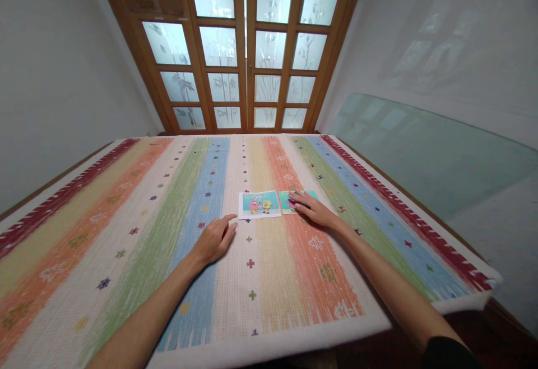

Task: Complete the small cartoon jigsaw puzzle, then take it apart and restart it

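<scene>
A white-bordered cartoon picture card (260,205) lies flat on the striped cloth, showing a pink starfish figure and a yellow square one. Close beside it on the right is a second cartoon picture card (311,194) with a teal background, partly covered. Spread fingers of my right hand (310,207) rest flat on this second card. My left hand (217,238) is just left of the first card, its index finger stretched toward the lower left corner and the thumb apart. Nothing shows in its grasp; its other fingers are partly hidden.
The striped cloth (159,257) covers a wide padded surface. A pale glass panel (420,150) leans along the wall on the right. Wooden doors (246,77) with frosted panes stand beyond the far edge, and white walls rise on both sides.
</scene>
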`<state>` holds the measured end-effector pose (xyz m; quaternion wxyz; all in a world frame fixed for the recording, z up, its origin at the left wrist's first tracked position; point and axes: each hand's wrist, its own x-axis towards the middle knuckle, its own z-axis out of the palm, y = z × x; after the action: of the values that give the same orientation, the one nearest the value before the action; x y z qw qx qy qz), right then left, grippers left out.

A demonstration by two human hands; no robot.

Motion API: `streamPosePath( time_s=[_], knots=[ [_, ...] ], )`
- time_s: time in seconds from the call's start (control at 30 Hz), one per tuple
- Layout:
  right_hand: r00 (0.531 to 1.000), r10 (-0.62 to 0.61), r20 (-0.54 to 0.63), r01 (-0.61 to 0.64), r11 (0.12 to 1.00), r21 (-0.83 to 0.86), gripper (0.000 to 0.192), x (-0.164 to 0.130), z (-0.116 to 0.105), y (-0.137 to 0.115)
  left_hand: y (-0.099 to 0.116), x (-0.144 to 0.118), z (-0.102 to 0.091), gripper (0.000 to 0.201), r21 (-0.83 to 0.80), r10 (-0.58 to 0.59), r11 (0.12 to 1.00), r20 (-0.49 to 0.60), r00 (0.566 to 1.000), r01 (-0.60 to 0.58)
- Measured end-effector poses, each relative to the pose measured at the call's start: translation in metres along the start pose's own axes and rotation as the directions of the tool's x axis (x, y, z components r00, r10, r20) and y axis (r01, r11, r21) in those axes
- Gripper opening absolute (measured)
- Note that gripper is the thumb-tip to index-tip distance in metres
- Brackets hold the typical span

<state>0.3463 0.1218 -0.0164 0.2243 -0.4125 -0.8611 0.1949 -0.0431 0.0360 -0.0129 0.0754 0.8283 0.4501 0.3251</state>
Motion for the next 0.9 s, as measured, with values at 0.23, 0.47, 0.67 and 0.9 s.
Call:
streamPosePath(
  time_s=[0.23,0.47,0.67,0.9],
  knots=[
    [0.991,-0.121,-0.054,0.114,0.986,-0.121,0.048,-0.009,0.012,-0.037,0.001,0.002,-0.001,0.031,0.004,0.098,0.995,-0.061,0.993,-0.098],
    [0.953,-0.301,0.031,0.299,0.924,-0.237,0.044,-0.028,0.043,-0.104,0.015,0.002,-0.006,0.027,0.019,0.218,0.976,0.022,0.976,-0.218],
    [0.931,-0.362,0.035,0.359,0.899,-0.252,0.041,-0.03,0.049,-0.129,0.029,-0.006,-0.006,0.031,-0.032,0.287,0.958,0.11,0.952,-0.285],
    [0.945,-0.327,0.019,0.323,0.918,-0.23,0.046,-0.033,0.057,-0.13,0.028,-0.02,0.002,0.045,-0.015,0.268,0.962,0.241,0.933,-0.273]
  ],
)
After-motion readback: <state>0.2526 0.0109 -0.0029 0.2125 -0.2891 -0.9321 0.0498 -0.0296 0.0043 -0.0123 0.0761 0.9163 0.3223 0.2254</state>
